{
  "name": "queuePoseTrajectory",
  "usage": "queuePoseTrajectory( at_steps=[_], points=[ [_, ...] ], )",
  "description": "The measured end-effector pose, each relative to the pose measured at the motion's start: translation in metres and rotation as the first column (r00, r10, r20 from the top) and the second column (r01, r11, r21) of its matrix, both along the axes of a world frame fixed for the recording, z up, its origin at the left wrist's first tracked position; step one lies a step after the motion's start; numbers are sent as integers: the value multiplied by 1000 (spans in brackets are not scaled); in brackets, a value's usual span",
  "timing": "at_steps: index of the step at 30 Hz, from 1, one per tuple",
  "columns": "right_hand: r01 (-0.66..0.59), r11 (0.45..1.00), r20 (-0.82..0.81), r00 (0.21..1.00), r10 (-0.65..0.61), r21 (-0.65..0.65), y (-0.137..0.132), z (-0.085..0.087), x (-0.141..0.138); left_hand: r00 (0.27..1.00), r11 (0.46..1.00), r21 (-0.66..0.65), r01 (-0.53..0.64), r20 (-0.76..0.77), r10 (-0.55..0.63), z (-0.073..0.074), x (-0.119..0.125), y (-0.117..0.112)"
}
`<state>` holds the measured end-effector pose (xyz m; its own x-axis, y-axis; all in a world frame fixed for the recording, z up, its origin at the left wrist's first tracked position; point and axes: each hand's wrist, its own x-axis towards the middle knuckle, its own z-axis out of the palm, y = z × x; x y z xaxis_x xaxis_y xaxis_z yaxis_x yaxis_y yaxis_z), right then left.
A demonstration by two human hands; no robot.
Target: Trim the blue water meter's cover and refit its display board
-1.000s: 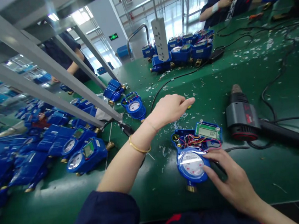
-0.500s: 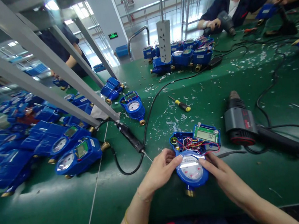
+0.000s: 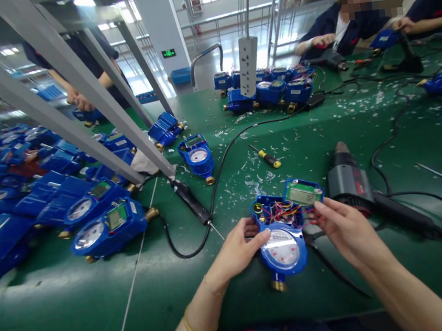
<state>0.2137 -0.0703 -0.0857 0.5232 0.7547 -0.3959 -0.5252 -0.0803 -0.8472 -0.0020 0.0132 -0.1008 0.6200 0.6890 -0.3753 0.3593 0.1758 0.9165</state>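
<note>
A blue water meter with a round clear dial lies on the bench in front of me, its brass fitting towards me. Its upper compartment is uncovered, showing a tangle of red, yellow and dark wires. My left hand grips the meter's left side, thumb on the dial's rim. With thumb and fingers, my right hand pinches the lower right corner of the LCD display board, which sits tilted at the compartment's upper right. Beneath that hand lies a black-handled tool, its head partly hidden.
A heat gun lies at right, a yellow-black screwdriver ahead and a corded electric screwdriver at left. Blue meters are heaped at far left. Metal posts slant across the left; a power strip hangs ahead. Co-workers sit beyond.
My right hand has left the meter's right side and moved up and right onto the display board's corner. My left hand stays on the meter. The black-handled tool has swung towards me.
</note>
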Motion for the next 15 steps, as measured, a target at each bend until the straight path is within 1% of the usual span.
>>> queuePoseTrajectory(
  at_steps=[2,4,6,8,10,11,13,15],
  points=[
    [29,999,10,1000,-29,13,5,6,-1,1000,999,-33,7,20,-6,-5,2,-2],
    [21,1000,17,1000,-22,18,6,11,-4,999,998,-67,7,40,-5,-8,4,-4],
    [-33,999,46,998,33,15,4,14,-8,998,996,-91,-8,55,13,-9,7,-6],
    [-122,992,97,988,122,-3,1,16,-11,997,994,-109,-32,62,38,-8,9,-7],
    [-193,980,138,971,197,-39,-1,17,-12,996,992,-119,-43,69,51,-6,10,-9],
    [-203,977,147,967,210,-61,-1,18,-12,995,991,-123,-43,80,54,-5,11,-9],
    [-193,975,150,966,209,-112,0,18,-11,992,990,-136,-49,108,64,-4,12,-11],
    [-184,969,143,968,208,-165,1,20,-11,986,983,-167,-81,134,104,-4,13,-13]
  ],
)
